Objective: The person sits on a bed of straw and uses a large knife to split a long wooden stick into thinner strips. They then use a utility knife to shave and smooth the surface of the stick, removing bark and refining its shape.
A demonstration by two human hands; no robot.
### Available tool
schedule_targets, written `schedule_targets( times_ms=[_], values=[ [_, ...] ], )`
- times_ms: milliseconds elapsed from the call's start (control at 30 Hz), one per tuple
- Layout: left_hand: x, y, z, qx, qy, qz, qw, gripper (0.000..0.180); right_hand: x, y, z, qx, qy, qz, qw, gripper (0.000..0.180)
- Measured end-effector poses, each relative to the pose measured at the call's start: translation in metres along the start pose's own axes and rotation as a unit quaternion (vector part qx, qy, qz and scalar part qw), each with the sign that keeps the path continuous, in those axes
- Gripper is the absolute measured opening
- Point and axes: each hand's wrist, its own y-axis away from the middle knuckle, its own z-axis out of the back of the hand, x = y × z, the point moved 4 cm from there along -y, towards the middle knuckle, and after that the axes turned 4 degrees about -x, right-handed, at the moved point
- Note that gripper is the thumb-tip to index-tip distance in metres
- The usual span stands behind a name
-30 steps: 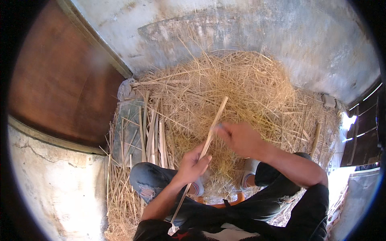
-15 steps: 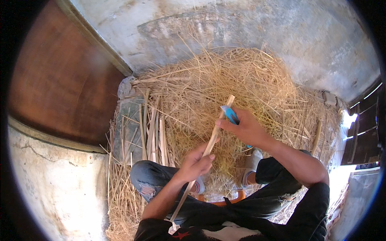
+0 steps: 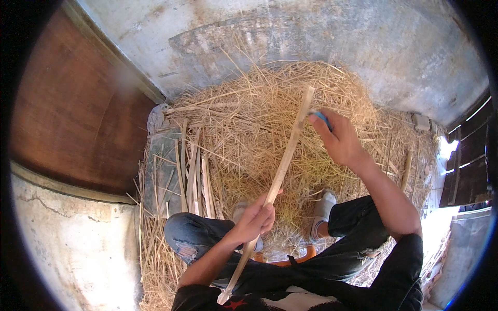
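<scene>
A long pale bamboo strip [image 3: 287, 158] slants from my lap up toward the far wall. My left hand [image 3: 254, 222] is closed around its lower half, fingers wrapped over it. At the strip's far end, my right hand [image 3: 341, 139] grips a blue-handled knife [image 3: 321, 119], its front close beside the strip's right edge. Fingers and motion cover most of the knife, and I cannot tell whether its blade touches the bamboo. The strip's near end lies against my dark shirt.
Thin shavings [image 3: 244, 124] pile widely over the floor up to the stained wall [image 3: 332, 36]. Several cut strips [image 3: 194, 179] lie at the left, beside a grey slab [image 3: 158, 153]. A brown door panel [image 3: 83, 109] stands at the left. Beneath me is an orange stool [image 3: 306, 257].
My right hand with the knife has moved away and slightly right along the strip. The strip now reaches farther up toward the wall and looks turned. My left hand keeps its grip.
</scene>
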Motion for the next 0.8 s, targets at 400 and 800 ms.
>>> schedule_targets(
  times_ms=[400,800],
  values=[
    [-0.002,-0.002,0.003,-0.052,-0.052,-0.021,0.997,0.046,0.012,0.017,-0.036,0.144,0.126,-0.038,0.981,0.045],
    [-0.019,0.005,0.008,-0.082,-0.052,-0.004,0.995,0.043,0.035,0.03,-0.043,0.114,0.128,-0.029,0.985,0.044]
  ],
)
